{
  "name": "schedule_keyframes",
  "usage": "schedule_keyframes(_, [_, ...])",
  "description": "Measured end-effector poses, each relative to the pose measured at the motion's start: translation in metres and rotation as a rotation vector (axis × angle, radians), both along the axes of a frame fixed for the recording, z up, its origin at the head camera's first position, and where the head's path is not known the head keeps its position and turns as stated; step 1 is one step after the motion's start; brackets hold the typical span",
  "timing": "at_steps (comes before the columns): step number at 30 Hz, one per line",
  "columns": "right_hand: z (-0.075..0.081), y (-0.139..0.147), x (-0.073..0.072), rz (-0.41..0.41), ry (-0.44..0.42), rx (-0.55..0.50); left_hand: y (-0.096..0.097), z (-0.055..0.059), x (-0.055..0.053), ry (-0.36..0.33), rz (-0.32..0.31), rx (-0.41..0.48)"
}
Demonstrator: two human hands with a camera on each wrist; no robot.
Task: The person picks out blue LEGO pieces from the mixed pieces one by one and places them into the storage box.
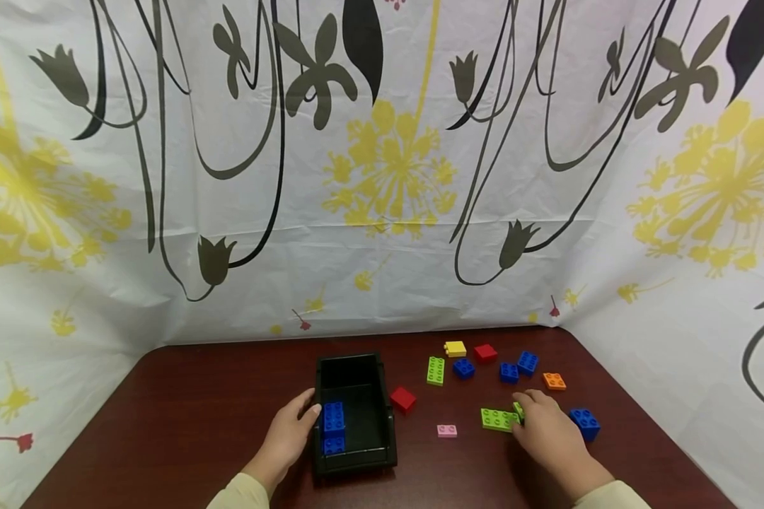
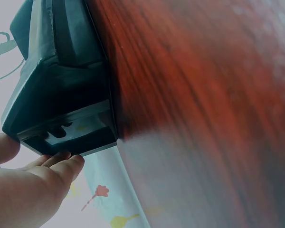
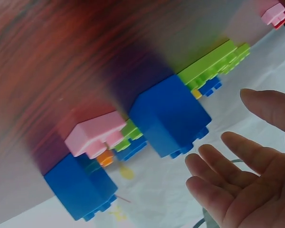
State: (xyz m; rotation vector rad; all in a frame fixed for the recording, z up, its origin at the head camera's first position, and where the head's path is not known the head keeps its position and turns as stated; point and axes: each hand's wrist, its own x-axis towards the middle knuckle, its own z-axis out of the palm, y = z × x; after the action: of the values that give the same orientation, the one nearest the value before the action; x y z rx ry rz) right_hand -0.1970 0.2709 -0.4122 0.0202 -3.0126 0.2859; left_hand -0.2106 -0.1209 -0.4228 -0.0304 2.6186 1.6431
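Note:
My left hand [image 1: 285,437] grips the left wall of a black plastic bin [image 1: 387,424], its thumb at the rim. Inside the bin's left side lie blue toy building bricks [image 1: 334,417]. In the left wrist view, thumb and fingers meet the bin's edge [image 2: 76,88]. My right hand [image 1: 550,433] is over the table's right part, beside a lime green brick [image 1: 496,419]; a smaller green piece [image 1: 518,409] shows by its fingertips. The right wrist view shows extended fingers [image 3: 232,171] with nothing between them, near a large blue brick [image 3: 166,114] and a pink brick [image 3: 97,133].
On the dark wooden table [image 1: 229,396], a red brick [image 1: 403,399] lies close to the bin's right side. Several bricks spread behind my right hand, including yellow [image 1: 455,348] and orange [image 1: 554,381] ones. Patterned cloth [image 1: 382,283] hangs behind the table.

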Motion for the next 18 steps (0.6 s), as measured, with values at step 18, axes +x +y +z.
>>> schedule_keyframes(18, [-0.003,0.018,-0.004,-0.022,-0.107,0.034,0.000,0.002,0.001,-0.016,0.000,0.017])
